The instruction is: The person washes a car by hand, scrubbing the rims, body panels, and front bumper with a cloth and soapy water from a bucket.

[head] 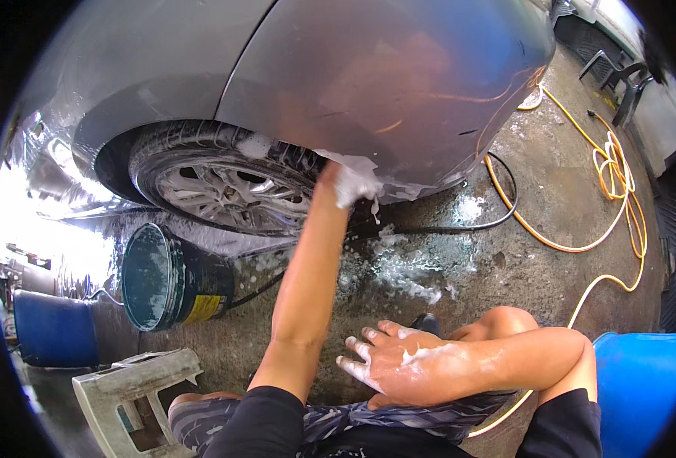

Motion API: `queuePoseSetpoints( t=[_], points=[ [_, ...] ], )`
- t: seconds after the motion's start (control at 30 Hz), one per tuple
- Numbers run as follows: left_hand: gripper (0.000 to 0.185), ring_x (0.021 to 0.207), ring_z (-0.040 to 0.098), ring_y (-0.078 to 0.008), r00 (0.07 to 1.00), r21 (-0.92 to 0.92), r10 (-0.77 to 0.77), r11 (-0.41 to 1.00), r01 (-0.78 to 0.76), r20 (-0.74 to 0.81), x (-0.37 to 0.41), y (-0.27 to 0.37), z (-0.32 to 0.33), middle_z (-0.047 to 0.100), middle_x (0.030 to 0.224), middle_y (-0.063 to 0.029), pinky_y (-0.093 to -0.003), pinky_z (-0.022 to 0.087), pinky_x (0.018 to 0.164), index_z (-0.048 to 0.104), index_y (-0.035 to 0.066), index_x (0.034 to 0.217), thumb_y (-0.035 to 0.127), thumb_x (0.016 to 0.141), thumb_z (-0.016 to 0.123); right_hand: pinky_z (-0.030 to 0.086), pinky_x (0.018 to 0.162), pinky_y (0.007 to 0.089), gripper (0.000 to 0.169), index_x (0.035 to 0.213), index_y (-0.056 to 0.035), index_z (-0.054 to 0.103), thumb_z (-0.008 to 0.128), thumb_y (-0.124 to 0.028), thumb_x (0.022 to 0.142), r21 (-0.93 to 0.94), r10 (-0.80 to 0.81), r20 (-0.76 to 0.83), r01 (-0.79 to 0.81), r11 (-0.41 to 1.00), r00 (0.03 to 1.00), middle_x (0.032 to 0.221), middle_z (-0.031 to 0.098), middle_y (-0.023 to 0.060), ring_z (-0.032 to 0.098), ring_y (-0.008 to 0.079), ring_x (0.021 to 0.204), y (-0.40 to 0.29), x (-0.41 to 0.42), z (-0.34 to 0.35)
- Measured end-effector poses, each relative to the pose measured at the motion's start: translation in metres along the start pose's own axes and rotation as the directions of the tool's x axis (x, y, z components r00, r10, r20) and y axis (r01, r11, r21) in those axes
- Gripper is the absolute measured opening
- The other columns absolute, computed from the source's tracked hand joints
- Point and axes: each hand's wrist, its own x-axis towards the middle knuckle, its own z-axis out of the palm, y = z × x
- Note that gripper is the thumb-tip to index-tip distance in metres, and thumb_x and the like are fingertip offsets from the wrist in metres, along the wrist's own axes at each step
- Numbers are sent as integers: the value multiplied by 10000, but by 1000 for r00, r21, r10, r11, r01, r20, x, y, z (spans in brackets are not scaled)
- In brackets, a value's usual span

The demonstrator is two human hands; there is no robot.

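Note:
My left arm reaches to the rear edge of a wheel arch on a grey car (338, 74). My left hand (331, 172) is mostly hidden behind the body panel's lower edge and white foam (358, 180); whether it holds anything is not visible. Beside it are a black tire (200, 136) and a multi-spoke alloy wheel (229, 194), with a patch of foam on the tread. My right hand (404, 363), streaked with suds, hovers or rests over my lap, fingers apart and nothing in them.
A dark bucket (206, 280) with a yellow label sits left of my arm, near a worn plastic stool (137, 395). Blue containers (641, 389) (54, 326) flank me. A yellow hose (607, 280) and black hose (452, 229) cross wet, sudsy concrete (407, 269). Dark plastic chairs (624, 80) stand far right.

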Motion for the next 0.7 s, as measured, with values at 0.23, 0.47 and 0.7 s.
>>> queuePoseSetpoints(
  t=[0.23,0.47,0.7],
  points=[
    [471,1089,556,-294,754,-29,227,963,-267,616,4,37,-14,557,1295,-159,-423,501,924,499,28,1310,336,958,552,361,1102,519,734,1478,15,360,587,-442,949,58,-6,-11,6,998,1000,1457,428,307,452,450,1334,-1,-9,-15],
    [515,1140,533,-280,998,200,53,978,-60,39,-12,-54,-2,543,1327,-149,-416,485,954,482,35,1349,377,966,524,352,1115,522,759,1488,13,339,592,-451,943,85,-22,22,20,996,1000,1461,412,318,432,453,1353,5,5,-12],
    [530,1144,537,-284,821,-93,376,923,-374,430,39,93,2,550,1324,-150,-428,484,955,486,38,1348,407,967,500,342,1123,515,760,1509,-8,312,533,-490,964,60,17,27,-18,998,999,1476,402,309,429,453,1358,0,-5,-18]
  ],
)
